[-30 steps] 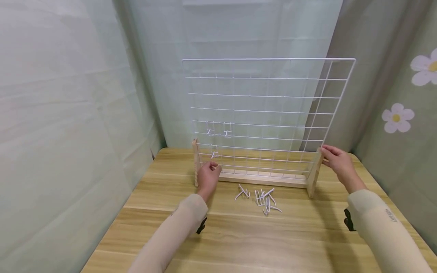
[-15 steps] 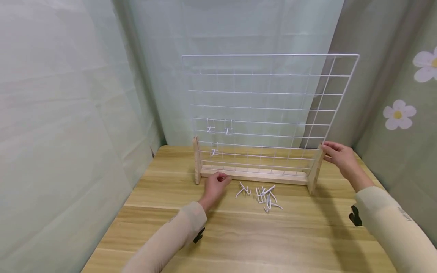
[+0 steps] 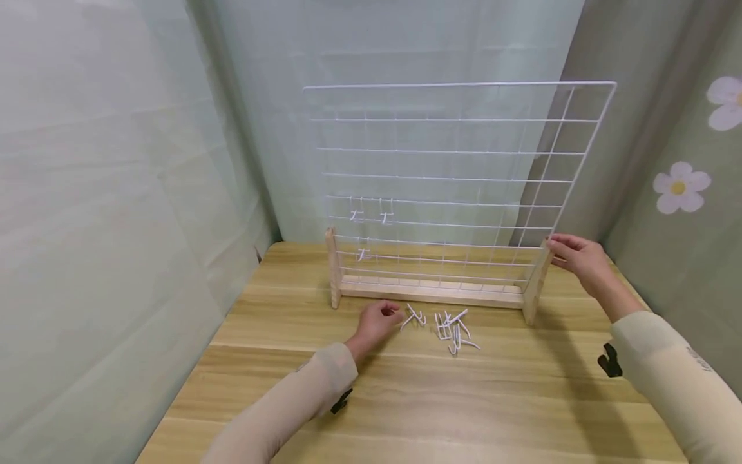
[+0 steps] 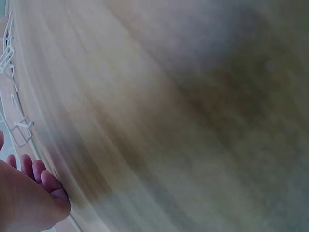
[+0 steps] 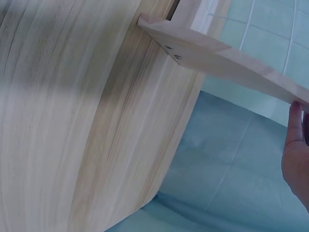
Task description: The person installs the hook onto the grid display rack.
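Note:
A white wire grid (image 3: 458,152) stands upright in a pale wooden stand on the table. Two hooks hang side by side on its left part, and a third hook (image 3: 363,254) hangs lower. My left hand (image 3: 375,325) is low over the table with loosely bent fingers, just left of a loose white hook (image 3: 414,316); the left wrist view shows a gap between the hand (image 4: 34,193) and the nearest hook (image 4: 21,126). With thumb and fingers, my right hand (image 3: 581,259) grips the top of the stand's right wooden side piece (image 3: 536,283). Part of that hand (image 5: 297,162) is cut off in the right wrist view.
Several more loose white hooks (image 3: 455,332) lie tangled in front of the stand's wooden base bar (image 3: 431,291). The wood-grain table (image 3: 406,412) reaches back to pale green curtains (image 3: 145,193) behind and on both sides.
My left hand has come down from beside the lower hung hook and moved right toward the loose hooks. My right hand stays at the side piece. The head view has tilted slightly.

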`<action>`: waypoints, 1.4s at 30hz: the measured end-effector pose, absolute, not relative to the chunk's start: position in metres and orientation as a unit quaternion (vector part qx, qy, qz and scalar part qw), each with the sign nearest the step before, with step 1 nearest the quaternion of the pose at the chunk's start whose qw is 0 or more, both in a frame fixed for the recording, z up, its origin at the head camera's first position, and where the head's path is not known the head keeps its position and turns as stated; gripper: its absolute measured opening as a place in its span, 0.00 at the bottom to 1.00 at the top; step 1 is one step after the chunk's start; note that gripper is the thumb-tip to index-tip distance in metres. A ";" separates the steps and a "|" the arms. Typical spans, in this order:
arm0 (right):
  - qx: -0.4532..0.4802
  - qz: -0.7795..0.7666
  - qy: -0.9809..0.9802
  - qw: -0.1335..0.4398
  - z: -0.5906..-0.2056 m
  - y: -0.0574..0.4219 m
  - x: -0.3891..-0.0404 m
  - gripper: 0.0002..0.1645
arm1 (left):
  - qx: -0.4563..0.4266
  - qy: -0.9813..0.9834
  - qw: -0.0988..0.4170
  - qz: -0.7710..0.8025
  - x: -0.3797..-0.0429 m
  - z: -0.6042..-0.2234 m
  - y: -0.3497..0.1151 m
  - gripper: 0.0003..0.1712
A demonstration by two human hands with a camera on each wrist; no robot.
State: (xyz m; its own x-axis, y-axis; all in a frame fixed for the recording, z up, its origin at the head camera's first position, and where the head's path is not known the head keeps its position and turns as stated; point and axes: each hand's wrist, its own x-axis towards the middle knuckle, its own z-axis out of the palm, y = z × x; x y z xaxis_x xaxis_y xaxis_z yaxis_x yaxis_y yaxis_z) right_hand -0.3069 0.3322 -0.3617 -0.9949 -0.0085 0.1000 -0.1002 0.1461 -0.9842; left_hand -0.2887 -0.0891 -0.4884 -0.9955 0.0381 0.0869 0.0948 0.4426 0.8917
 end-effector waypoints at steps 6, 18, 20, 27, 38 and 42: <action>0.037 0.625 -0.779 0.035 -0.362 0.334 -0.306 0.22 | -0.039 -0.845 0.026 -0.532 -0.289 -0.489 -0.085 0.11; 0.068 0.714 -0.697 0.000 -0.362 0.342 -0.309 0.07 | -0.042 -0.848 0.012 -0.529 -0.289 -0.492 -0.074 0.10; 0.076 0.729 -0.681 -0.004 -0.361 0.343 -0.310 0.07 | -0.042 -0.847 0.014 -0.530 -0.290 -0.494 -0.073 0.10; 0.088 0.739 -0.668 -0.004 -0.364 0.342 -0.312 0.08 | -0.032 -0.846 0.017 -0.532 -0.289 -0.494 -0.071 0.08; 0.096 0.757 -0.646 0.000 -0.371 0.342 -0.312 0.10 | -0.026 -0.868 0.033 -0.496 -0.285 -0.499 -0.068 0.06; 0.106 0.762 -0.639 0.001 -0.372 0.341 -0.311 0.10 | -0.016 -0.881 0.045 -0.471 -0.284 -0.500 -0.066 0.05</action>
State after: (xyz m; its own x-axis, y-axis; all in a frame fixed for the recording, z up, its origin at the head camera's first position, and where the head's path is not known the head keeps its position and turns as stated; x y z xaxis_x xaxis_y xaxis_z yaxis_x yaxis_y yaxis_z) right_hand -0.3105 0.3406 -0.3721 -0.9775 -0.1345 0.1624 -0.1364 -0.1842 -0.9734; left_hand -0.2835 -0.0664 -0.5001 -0.9955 -0.0146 0.0931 0.0694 0.5549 0.8290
